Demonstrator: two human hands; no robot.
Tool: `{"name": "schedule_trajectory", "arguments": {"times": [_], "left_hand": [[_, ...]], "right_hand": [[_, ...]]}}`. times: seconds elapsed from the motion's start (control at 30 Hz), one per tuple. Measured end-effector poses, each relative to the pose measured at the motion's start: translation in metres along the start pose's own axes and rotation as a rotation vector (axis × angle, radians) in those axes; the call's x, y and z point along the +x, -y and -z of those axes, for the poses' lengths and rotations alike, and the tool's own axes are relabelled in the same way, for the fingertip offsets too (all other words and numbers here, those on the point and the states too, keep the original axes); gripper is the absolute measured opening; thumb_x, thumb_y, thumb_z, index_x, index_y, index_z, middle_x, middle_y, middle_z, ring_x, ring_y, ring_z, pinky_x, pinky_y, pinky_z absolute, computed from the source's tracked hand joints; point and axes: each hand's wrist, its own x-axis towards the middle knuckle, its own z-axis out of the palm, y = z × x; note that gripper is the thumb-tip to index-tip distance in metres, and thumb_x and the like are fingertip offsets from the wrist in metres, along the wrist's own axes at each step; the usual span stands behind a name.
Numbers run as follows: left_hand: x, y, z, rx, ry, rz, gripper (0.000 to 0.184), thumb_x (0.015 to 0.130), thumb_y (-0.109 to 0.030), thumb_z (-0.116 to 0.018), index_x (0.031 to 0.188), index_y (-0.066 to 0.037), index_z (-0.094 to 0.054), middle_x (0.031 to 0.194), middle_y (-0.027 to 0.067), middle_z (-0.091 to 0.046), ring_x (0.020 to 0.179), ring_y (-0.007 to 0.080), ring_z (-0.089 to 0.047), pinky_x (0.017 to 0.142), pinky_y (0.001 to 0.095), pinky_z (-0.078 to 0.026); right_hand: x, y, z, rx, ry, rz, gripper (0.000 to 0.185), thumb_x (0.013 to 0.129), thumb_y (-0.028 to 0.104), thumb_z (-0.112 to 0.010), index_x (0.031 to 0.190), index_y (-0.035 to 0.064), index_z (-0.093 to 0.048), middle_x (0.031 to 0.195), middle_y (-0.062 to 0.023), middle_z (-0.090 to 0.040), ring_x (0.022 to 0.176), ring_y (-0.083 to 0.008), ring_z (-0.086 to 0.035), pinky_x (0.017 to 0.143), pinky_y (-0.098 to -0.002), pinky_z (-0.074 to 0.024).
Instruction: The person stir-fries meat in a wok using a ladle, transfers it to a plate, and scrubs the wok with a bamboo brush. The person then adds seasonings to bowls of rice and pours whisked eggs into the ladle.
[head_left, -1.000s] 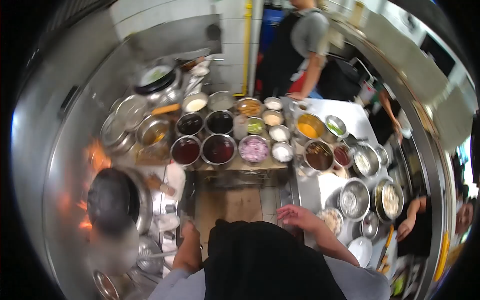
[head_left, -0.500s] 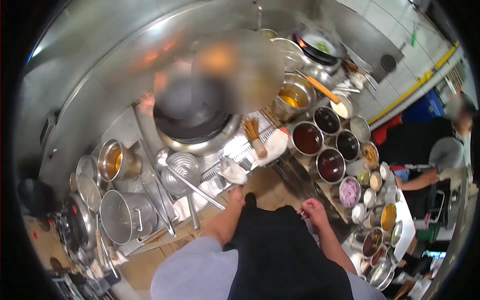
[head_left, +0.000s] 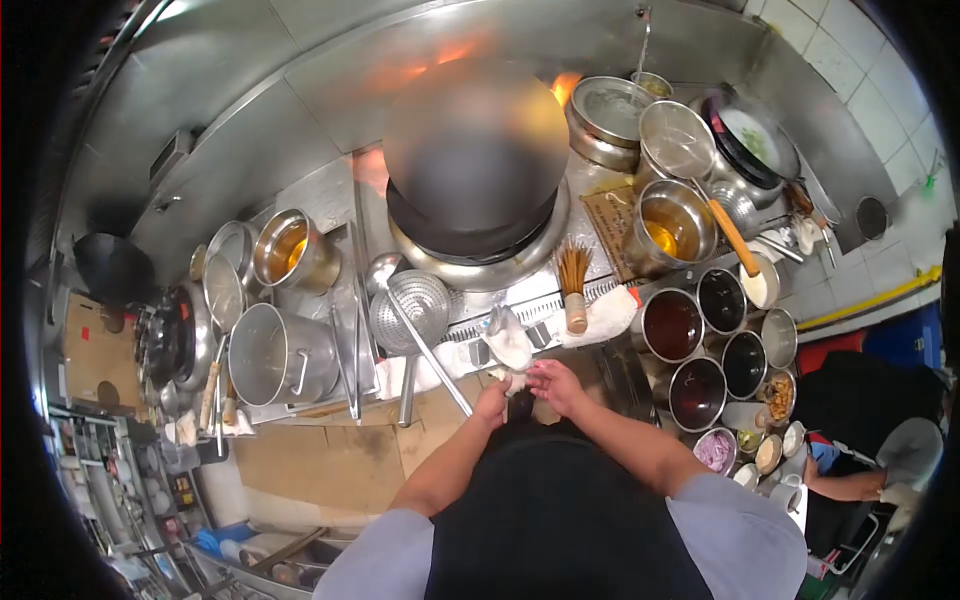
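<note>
My left hand (head_left: pixel 491 404) is closed on a small whitish cloth (head_left: pixel 514 381) in front of my apron. Beside it, my right hand (head_left: pixel 556 388) has its fingers bent and slightly apart at the cloth's right edge, with no object clearly in its grasp. Just beyond both hands, a crumpled white cloth (head_left: pixel 507 343) lies at the front of the stove. A dark wok (head_left: pixel 470 232) rests on the burner ring behind it, its upper part hidden by a blurred patch. To the left are a perforated strainer (head_left: pixel 410 312) and a long-handled ladle (head_left: pixel 384 273).
A bamboo brush (head_left: pixel 574 290) stands right of the wok. Pots of yellow liquid are at left (head_left: pixel 297 250) and right (head_left: pixel 671 228). A large metal pot (head_left: pixel 279 356) is at left. Sauce containers (head_left: pixel 672 325) line the right. Flames show behind the wok. A co-worker's arm (head_left: pixel 845 486) is at far right.
The view has swung from the ingredient containers to the stove. My right hand has come in beside my left at the small cloth, and the two hands are now close together.
</note>
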Motion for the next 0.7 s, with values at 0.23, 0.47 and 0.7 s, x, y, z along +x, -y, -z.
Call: {"name": "schedule_trajectory", "arguments": {"times": [0.23,0.47,0.7], "left_hand": [[-0.032,0.004,-0.034,-0.657,0.288,0.099,0.044,0.113,-0.043,-0.042,0.144,-0.015,-0.053,0.134,0.0091,-0.063,0.122,0.0285,-0.06,0.108,0.0529,-0.048],[0.003,0.027,-0.022,-0.508,0.378,-0.053,0.033,0.112,-0.026,-0.049,0.14,-0.01,-0.055,0.133,0.0092,-0.064,0.121,0.0282,-0.063,0.107,0.0497,-0.053],[-0.046,-0.01,-0.06,-0.077,-0.131,0.056,0.017,0.102,-0.007,-0.06,0.118,-0.003,-0.067,0.1,0.0091,-0.071,0.081,0.0204,-0.072,0.07,0.0339,-0.061]], "right_hand": [[0.024,-0.021,0.009,0.187,-0.013,-0.158,0.035,0.103,0.036,-0.061,0.121,0.0057,-0.06,0.12,-0.0131,-0.067,0.108,-0.0282,-0.065,0.093,-0.0469,-0.0544],[0.03,-0.026,0.004,0.054,0.061,-0.183,0.022,0.1,0.029,-0.064,0.116,0.0137,-0.062,0.108,-0.005,-0.065,0.1,-0.0198,-0.063,0.081,-0.0386,-0.0488],[-0.004,0.024,-0.015,-0.849,0.113,0.057,0.036,0.092,0.02,-0.072,0.124,0.0094,-0.06,0.111,-0.0134,-0.065,0.103,-0.0311,-0.064,0.091,-0.0486,-0.0519]]}}
